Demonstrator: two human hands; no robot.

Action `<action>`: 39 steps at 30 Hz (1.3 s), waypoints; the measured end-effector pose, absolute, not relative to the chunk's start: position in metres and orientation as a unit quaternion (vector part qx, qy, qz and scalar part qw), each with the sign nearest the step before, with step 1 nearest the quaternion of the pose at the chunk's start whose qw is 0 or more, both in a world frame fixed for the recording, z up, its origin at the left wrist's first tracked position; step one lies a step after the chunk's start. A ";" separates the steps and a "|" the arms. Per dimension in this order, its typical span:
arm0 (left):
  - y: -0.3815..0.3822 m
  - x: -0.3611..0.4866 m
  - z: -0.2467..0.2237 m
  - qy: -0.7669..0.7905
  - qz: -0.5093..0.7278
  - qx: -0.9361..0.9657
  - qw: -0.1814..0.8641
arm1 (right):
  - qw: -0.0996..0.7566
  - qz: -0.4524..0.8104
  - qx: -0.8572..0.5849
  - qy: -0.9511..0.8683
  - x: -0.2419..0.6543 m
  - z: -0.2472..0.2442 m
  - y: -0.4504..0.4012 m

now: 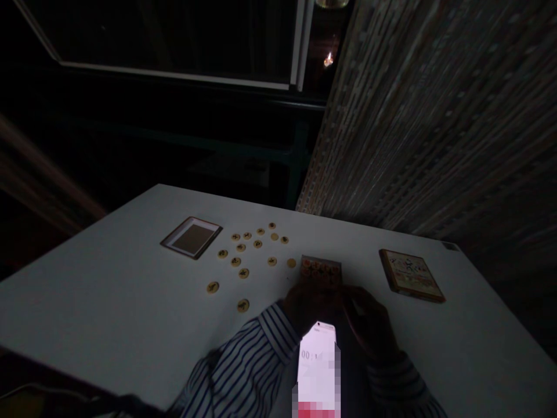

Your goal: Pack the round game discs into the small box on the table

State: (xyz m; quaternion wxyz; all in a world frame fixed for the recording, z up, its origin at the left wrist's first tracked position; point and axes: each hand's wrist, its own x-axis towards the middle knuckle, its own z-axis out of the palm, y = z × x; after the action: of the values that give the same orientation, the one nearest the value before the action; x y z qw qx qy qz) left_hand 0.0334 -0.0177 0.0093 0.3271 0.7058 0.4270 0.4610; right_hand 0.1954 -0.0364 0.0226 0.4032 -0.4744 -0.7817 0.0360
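Note:
Dark round chess pieces with characters lie in rows inside a small box (321, 263) near the table's front. My left hand (307, 301) rests over the box's near left part; its fingers are lost in shadow. From the right, my right hand (371, 319) reaches to the box's near right corner, thumb and fingers drawn together at the tips. Darkness hides what is between them. Left of the box, several loose chess pieces (258, 244) are scattered on the table; most show a character, while a couple look blank. One blank piece (291, 263) lies just beside the box.
A lit phone (319, 363) showing a timer is below my hands. On the white table (130, 273) a shallow tray-like lid (191, 237) lies left and a box with a printed cover (412, 276) right. A bead curtain (391, 116) hangs behind; the room is dim.

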 end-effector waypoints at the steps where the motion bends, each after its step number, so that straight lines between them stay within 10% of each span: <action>1: -0.018 0.034 0.008 0.423 0.455 0.713 0.323 | 0.410 0.049 -0.480 -0.774 0.195 0.024 -0.037; 17: -0.019 0.029 0.005 0.411 0.442 0.731 0.319 | 0.408 0.244 -0.524 -0.706 0.193 0.034 -0.038; 39: -0.021 0.026 0.020 0.450 0.463 0.536 0.543 | 0.419 0.181 -0.493 -0.741 0.187 0.037 -0.039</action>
State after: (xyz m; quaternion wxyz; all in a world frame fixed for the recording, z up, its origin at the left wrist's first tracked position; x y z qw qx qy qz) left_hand 0.0256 -0.0210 0.0198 0.5431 0.5365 0.4504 0.4631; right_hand 0.1872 -0.0386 0.0366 0.4192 -0.4929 -0.7407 0.1808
